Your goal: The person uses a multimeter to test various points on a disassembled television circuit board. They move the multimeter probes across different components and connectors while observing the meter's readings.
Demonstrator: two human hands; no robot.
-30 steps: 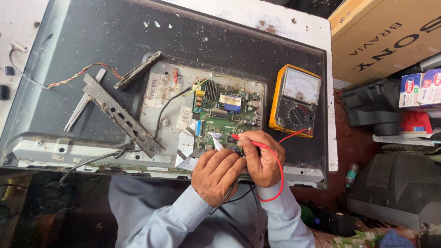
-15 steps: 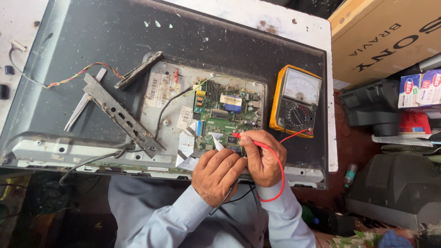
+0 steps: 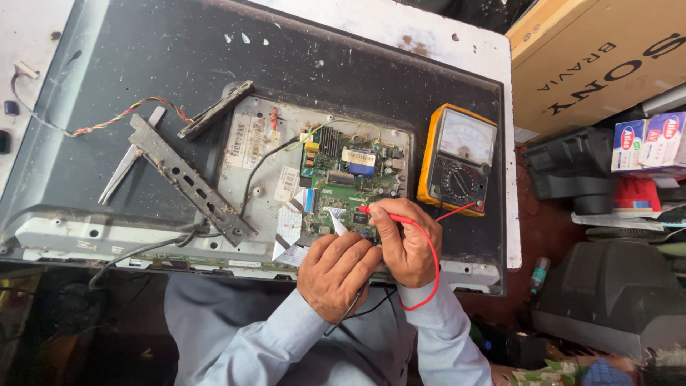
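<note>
On the worktop (image 3: pixel 457 28), a flat-panel television (image 3: pixel 143 64) lay face down with its rear cover off, exposing a green circuit board (image 3: pixel 343 179) set in a grey metal tray near the lower edge of the panel. The right hand (image 3: pixel 404 239) was closed in a pinch grip on a red test probe (image 3: pixel 368 211), whose tip rested on the lower part of the board; its red lead (image 3: pixel 432 271) looped down past the wrist and ran back up toward the meter. The left hand (image 3: pixel 336 271) lay just beside the right, fingers curled together over the board's lower edge; a black lead (image 3: pixel 350 311) emerged beneath it, though whether the fingers clamped a probe could not be told, since the knuckles hid the tip. White ribbon cables (image 3: pixel 289 229) fanned out to the left of both hands. An analogue multimeter (image 3: pixel 457 157) in a yellow-orange case sat on the panel just right of the board, dial toward the person. To the left of the board, a perforated metal bracket (image 3: pixel 189 179) lay diagonally, with a shorter dark bar (image 3: pixel 214 111) above it, a pair of scissors (image 3: pixel 128 164) beside it, and a twisted multicoloured wire (image 3: pixel 107 125) trailing off toward the panel's edge. A cardboard box (image 3: pixel 600 57) stood beyond the worktop at the upper right.
</note>
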